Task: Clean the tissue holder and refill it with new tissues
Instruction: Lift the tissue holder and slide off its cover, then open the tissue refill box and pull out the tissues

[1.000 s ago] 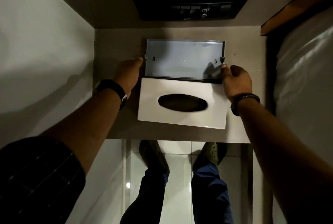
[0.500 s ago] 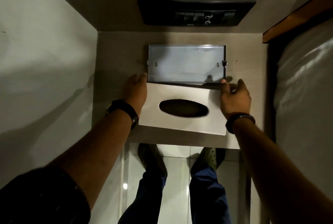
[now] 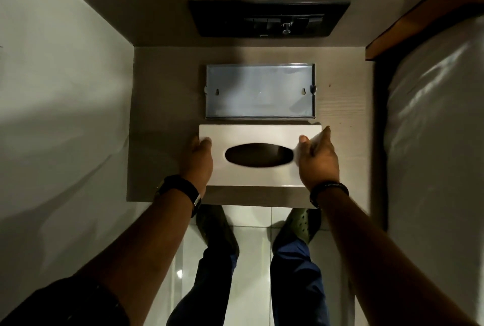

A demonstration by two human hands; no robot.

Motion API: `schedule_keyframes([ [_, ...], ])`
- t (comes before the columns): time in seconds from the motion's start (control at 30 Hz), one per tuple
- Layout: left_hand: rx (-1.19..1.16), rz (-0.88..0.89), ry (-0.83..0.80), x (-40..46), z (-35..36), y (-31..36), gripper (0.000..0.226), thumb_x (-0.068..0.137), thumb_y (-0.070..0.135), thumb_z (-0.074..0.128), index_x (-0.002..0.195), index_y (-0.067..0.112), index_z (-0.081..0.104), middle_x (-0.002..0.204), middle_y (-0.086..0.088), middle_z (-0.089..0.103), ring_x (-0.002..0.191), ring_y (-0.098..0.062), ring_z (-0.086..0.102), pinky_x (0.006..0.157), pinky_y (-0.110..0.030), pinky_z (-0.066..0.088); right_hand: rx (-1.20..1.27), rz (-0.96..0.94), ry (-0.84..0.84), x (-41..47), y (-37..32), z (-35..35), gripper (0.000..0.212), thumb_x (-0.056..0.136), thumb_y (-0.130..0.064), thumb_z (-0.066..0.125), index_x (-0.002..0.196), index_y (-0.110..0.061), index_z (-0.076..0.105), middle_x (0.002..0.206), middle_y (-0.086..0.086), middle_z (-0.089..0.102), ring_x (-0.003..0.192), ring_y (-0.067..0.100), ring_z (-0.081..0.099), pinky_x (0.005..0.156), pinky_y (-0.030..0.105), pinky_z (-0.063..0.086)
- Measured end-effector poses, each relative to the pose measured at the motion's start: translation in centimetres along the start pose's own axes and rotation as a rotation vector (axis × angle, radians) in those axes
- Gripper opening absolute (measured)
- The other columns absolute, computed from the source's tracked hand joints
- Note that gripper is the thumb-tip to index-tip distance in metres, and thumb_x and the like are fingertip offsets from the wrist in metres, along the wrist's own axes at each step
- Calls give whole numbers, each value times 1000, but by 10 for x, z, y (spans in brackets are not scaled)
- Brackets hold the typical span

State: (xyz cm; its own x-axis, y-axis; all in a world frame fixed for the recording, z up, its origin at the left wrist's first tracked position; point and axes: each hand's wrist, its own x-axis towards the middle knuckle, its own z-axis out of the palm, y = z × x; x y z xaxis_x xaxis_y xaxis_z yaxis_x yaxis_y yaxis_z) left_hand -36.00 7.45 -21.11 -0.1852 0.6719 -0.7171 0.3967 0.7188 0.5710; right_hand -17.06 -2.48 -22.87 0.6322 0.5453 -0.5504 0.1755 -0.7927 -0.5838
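Dim light, view straight down. White tissue holder cover [image 3: 259, 155] with a dark oval slot sits over the near half of a small wooden shelf [image 3: 162, 105], separate from the metal back tray [image 3: 259, 91], which lies flat just beyond it with a narrow gap between. Left hand [image 3: 197, 162] grips the cover's left end, thumb on top, other fingers hidden underneath. Right hand [image 3: 318, 160] clasps the right end, thumb over the top face, index stretched along the edge; remaining fingers out of sight. Slight blur at the cover's right side. Slot interior too dark to read. Tray shows two keyhole slots, inside bare. Dark switch panel [image 3: 269, 19] on wall behind, details indistinct. Both forearms cut off by frame; shoes on tiled floor below.
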Motion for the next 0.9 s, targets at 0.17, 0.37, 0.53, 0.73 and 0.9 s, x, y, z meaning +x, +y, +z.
schedule_keyframes([
  [0.17,77,1,-42,-1,-7,5,35,98,31,43,128,16,55,126,-12,60,112,-34,57,100,-51,46,83,-5,5,-8,2,-5,75,96,-47,45,153,-14,9,151,14,38,138,30,37,116,42,30],
  [0.37,227,74,12,-18,-9,16,37,94,31,51,129,18,50,130,-10,57,110,-29,57,94,-46,49,260,10,145,-14,-3,-44,76,93,-50,52,152,-16,18,155,7,34,141,24,33,115,32,26],
  [0.53,301,252,28,-78,27,46,51,91,30,57,139,16,45,146,-10,44,131,-29,43,109,-44,38,421,-10,234,-47,-25,-111,65,93,-40,57,148,-15,33,150,6,43,135,16,43,105,24,36],
  [0.73,214,507,-279,-199,114,100,24,89,19,61,113,19,62,120,-11,64,106,-30,61,91,-42,51,705,3,447,-99,-26,-229,41,93,-22,61,133,-13,53,131,5,60,119,14,58,104,34,47],
  [0.9,380,824,-600,-283,172,118,27,89,19,62,116,15,64,113,-6,66,101,-15,61,89,-33,52,738,34,653,-119,14,-317,24,86,-32,64,109,-26,65,117,8,68,112,26,63,101,51,46],
])
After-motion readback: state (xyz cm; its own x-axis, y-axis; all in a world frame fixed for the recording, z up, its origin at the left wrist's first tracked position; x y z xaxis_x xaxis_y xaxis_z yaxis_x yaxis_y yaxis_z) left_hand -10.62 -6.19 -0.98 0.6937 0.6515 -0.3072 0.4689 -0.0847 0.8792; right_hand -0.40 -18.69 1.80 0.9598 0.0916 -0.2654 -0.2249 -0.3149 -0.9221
